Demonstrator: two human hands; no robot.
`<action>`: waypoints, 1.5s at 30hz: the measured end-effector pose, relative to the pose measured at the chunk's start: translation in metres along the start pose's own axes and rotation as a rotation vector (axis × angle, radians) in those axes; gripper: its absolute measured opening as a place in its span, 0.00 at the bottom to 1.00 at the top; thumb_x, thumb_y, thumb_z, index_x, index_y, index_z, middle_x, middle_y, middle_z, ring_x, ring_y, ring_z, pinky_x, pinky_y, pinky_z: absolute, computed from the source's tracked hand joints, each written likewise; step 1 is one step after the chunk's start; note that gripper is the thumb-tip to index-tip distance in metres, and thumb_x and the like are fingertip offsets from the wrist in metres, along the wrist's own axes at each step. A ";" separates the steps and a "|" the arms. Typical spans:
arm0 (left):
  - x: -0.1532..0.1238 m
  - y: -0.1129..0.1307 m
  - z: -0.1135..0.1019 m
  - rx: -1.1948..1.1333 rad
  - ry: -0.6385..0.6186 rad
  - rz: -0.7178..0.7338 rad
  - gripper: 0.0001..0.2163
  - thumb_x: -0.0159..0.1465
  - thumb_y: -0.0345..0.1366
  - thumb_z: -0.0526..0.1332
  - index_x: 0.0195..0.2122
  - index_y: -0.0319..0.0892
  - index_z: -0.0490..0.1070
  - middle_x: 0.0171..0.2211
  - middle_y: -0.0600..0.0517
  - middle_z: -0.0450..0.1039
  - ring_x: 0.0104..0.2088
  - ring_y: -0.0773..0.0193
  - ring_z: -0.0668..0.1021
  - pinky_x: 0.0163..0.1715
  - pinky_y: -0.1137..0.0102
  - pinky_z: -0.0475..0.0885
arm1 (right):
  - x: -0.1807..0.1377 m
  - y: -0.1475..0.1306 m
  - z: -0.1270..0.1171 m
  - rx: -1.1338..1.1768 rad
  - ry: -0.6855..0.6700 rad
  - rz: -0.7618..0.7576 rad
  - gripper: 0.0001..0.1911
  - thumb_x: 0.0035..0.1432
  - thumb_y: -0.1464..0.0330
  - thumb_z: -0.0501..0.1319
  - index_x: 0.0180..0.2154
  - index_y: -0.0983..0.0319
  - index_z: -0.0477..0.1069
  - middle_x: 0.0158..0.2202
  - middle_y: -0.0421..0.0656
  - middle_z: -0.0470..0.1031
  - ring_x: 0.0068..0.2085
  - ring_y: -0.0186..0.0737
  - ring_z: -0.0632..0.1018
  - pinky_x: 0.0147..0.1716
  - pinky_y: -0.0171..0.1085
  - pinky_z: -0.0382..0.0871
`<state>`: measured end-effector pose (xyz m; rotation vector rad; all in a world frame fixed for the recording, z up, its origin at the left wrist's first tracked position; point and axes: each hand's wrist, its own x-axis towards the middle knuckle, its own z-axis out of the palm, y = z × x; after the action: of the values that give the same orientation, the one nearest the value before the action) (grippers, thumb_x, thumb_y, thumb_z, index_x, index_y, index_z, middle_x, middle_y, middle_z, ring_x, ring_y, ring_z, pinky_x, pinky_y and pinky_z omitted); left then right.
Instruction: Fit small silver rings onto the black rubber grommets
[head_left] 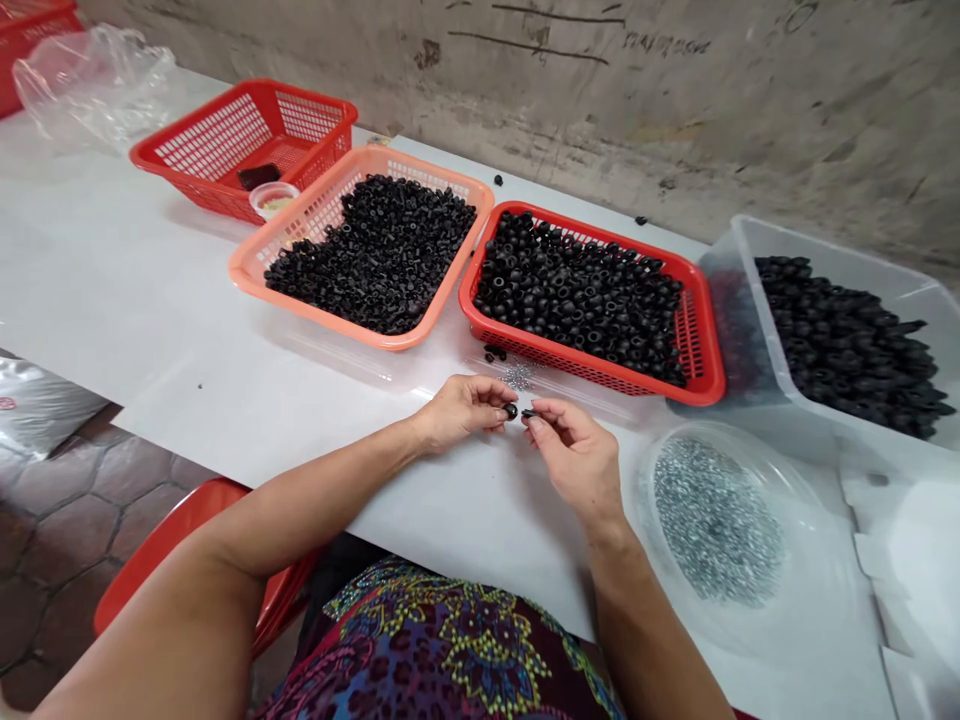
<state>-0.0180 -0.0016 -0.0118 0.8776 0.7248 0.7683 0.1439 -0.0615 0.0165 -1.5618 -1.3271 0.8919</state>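
My left hand (463,409) pinches a small black ring-shaped part (511,410) between thumb and fingertips above the white table (150,300). My right hand (574,455) faces it, fingers pinched on another small dark part (528,413); the two parts nearly touch. Just beyond my hands lie a small heap of tiny silvery metal bits (517,376) and two loose black parts (494,352).
An orange basket (255,262) and a red basket (701,320) hold many black parts. A clear tub (825,262) at right holds more. A clear dish (817,560) holds silvery bits. A further red basket (225,135) has a small cup (274,198). A red stool (172,530) stands below left.
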 end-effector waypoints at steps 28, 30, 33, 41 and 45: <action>-0.010 0.003 0.004 0.520 -0.111 0.169 0.10 0.56 0.24 0.57 0.34 0.39 0.76 0.30 0.52 0.75 0.30 0.68 0.73 0.33 0.72 0.67 | 0.000 0.004 0.000 -0.136 -0.082 -0.085 0.04 0.51 0.69 0.60 0.28 0.60 0.74 0.23 0.39 0.74 0.24 0.35 0.72 0.24 0.35 0.67; -0.011 0.005 0.005 0.478 -0.105 0.135 0.09 0.55 0.23 0.58 0.33 0.38 0.76 0.27 0.53 0.74 0.27 0.70 0.72 0.30 0.73 0.66 | 0.002 0.004 -0.002 -0.036 -0.122 0.016 0.03 0.48 0.68 0.62 0.27 0.61 0.75 0.21 0.39 0.73 0.23 0.34 0.71 0.21 0.34 0.65; -0.012 0.009 0.007 0.401 -0.106 0.097 0.08 0.54 0.23 0.58 0.31 0.37 0.76 0.25 0.54 0.73 0.25 0.71 0.70 0.27 0.74 0.65 | 0.006 0.007 -0.003 0.097 -0.179 0.110 0.04 0.46 0.67 0.64 0.26 0.61 0.74 0.19 0.38 0.72 0.20 0.32 0.69 0.19 0.33 0.62; -0.011 0.006 0.008 0.500 -0.015 0.081 0.09 0.53 0.21 0.57 0.29 0.36 0.75 0.24 0.54 0.72 0.25 0.70 0.70 0.27 0.73 0.63 | 0.007 0.010 0.007 -0.053 -0.162 0.003 0.04 0.49 0.69 0.61 0.26 0.62 0.74 0.21 0.39 0.72 0.22 0.33 0.69 0.21 0.34 0.63; -0.011 0.001 0.007 0.542 0.020 0.111 0.09 0.54 0.22 0.56 0.31 0.36 0.75 0.27 0.52 0.73 0.28 0.68 0.72 0.31 0.72 0.66 | 0.005 0.010 0.009 -0.159 -0.103 -0.118 0.05 0.50 0.71 0.59 0.27 0.61 0.74 0.23 0.39 0.74 0.25 0.34 0.71 0.25 0.35 0.65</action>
<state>-0.0181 -0.0131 -0.0050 1.4096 0.9275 0.6878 0.1406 -0.0551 0.0037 -1.5555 -1.5801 0.8192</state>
